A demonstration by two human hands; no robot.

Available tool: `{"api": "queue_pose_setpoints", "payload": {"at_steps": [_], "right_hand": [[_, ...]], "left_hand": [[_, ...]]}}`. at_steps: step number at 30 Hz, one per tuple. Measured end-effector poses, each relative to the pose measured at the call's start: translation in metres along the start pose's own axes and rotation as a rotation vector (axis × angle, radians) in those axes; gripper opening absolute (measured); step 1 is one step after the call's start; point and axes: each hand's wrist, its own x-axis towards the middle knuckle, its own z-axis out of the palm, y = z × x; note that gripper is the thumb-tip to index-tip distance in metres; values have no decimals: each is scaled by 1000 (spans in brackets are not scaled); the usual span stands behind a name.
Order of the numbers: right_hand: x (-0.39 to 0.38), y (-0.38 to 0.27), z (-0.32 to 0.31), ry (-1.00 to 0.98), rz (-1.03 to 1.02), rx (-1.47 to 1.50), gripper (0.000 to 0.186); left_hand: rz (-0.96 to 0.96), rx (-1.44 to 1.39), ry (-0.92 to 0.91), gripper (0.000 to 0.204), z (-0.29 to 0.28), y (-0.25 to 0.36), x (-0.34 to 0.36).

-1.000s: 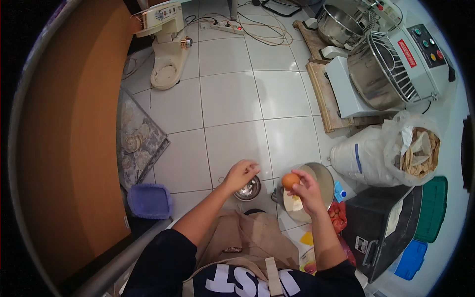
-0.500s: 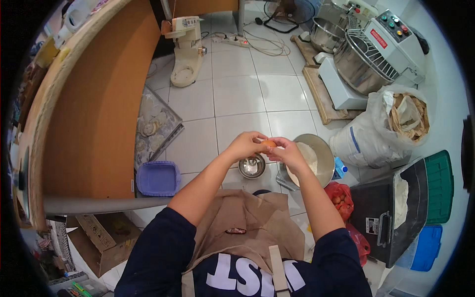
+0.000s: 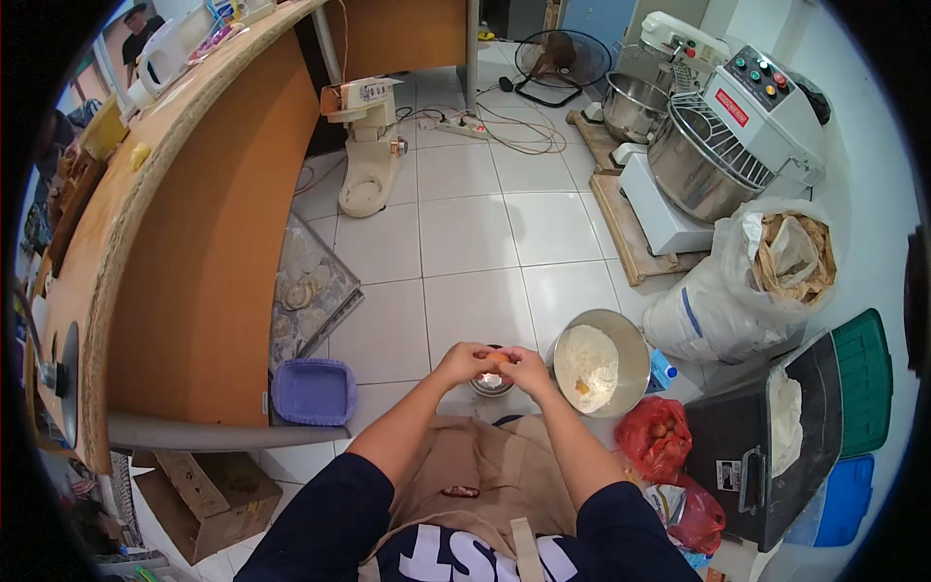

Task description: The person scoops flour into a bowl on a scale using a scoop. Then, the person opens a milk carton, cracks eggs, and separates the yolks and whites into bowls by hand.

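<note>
An orange-brown egg [image 3: 498, 357] is held between the fingers of my left hand [image 3: 465, 362] and my right hand [image 3: 528, 371], both closed on it. Directly beneath is a small steel bowl [image 3: 492, 386], partly covered by my hands. To the right stands a large steel mixing bowl [image 3: 635, 351] on the floor. White flour [image 3: 592, 354] lies in it, with a yellow-orange patch like egg yolk [image 3: 582, 386] on top. Beside that bowl is a red plastic bag [image 3: 656, 436] with several eggs inside.
A blue-and-white carton [image 3: 661, 369] and a dark flour bin [image 3: 742, 427] stand at the right. Farther back are a white sack [image 3: 713, 281] and a spiral mixer [image 3: 718, 155]. At left sit a purple basin [image 3: 313, 392] and a wooden counter [image 3: 204, 233]; a cream stand mixer [image 3: 369, 160] stands ahead.
The view has tilted upward. My hands, with the egg between them, have shifted left, away from the large bowl and over the small one. The yellow-orange patch in the flour is now visible.
</note>
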Motion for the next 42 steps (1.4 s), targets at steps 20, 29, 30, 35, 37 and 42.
{"api": "queue_pose_setpoints", "payload": {"at_steps": [20,29,30,35,37,42], "right_hand": [[32,40,0,111,-26,-104,35],[28,27,-1,99,-27,-194,31],[28,28,-2,117,-44,-183,31],[29,22,-1,68,-37,-169,34],[31,24,-3,50,-36,-166,36],[32,25,-2,45,-10,-163,38]], "left_hand": [[39,177,124,37,9,-34,39],[19,48,105,33,9,-43,41],[22,49,102,33,9,-43,43],[-82,-127,82,31,4,-45,44],[-86,-126,68,31,4,-43,44],[-71,-112,36,33,-1,-45,38]]}}
